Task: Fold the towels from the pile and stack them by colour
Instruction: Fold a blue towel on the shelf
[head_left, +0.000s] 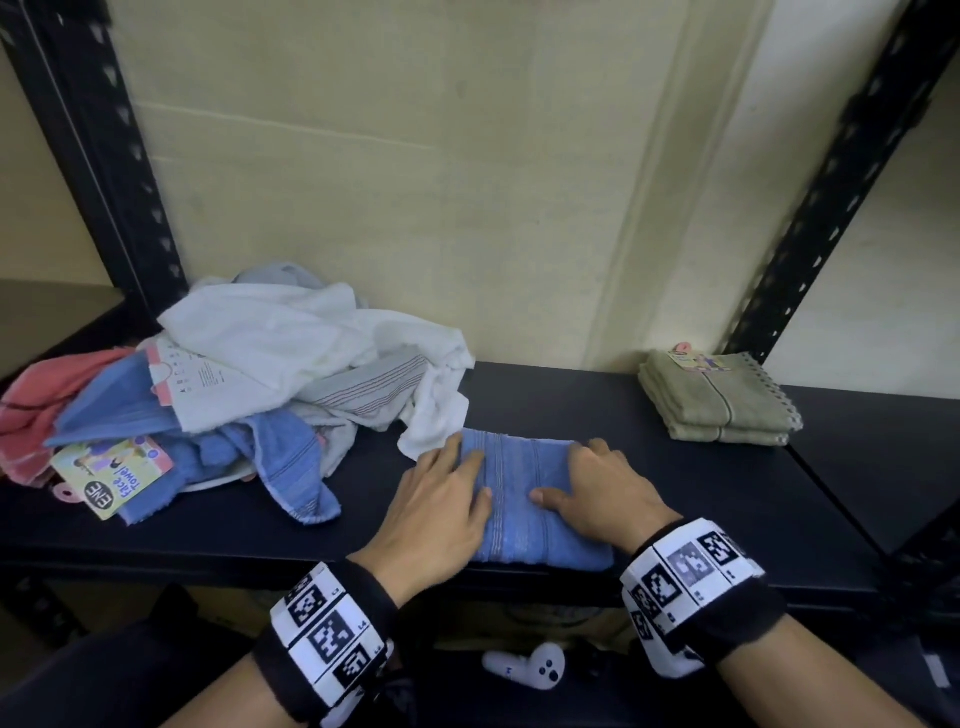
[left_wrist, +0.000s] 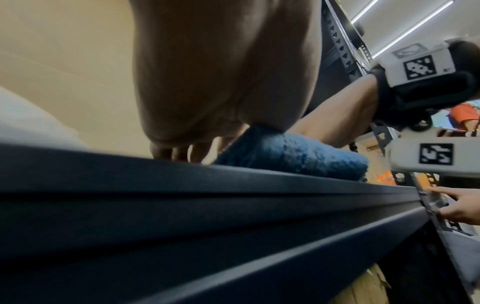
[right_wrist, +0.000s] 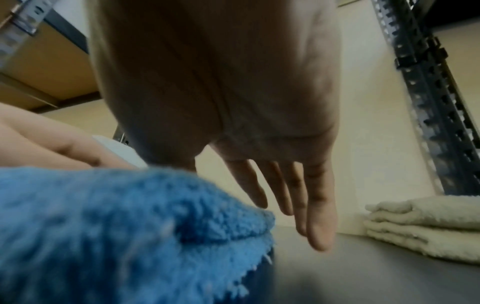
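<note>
A folded blue towel (head_left: 524, 499) lies near the front edge of the dark metal shelf (head_left: 649, 467). The left hand (head_left: 441, 504) lies flat on its left part with the fingers straight, and the right hand (head_left: 597, 493) lies on its right part; in the right wrist view its fingers (right_wrist: 319, 216) reach straight past the towel's far edge, holding nothing. The two hands are apart, with the towel's stitched band showing between them. To the left sits the unfolded pile (head_left: 249, 395) of white, blue, grey and pink towels, one bearing a "Face Towel" label (head_left: 111, 475). At the shelf's back right rests a stack of folded olive-green towels (head_left: 719, 397), well apart from the blue towel.
</note>
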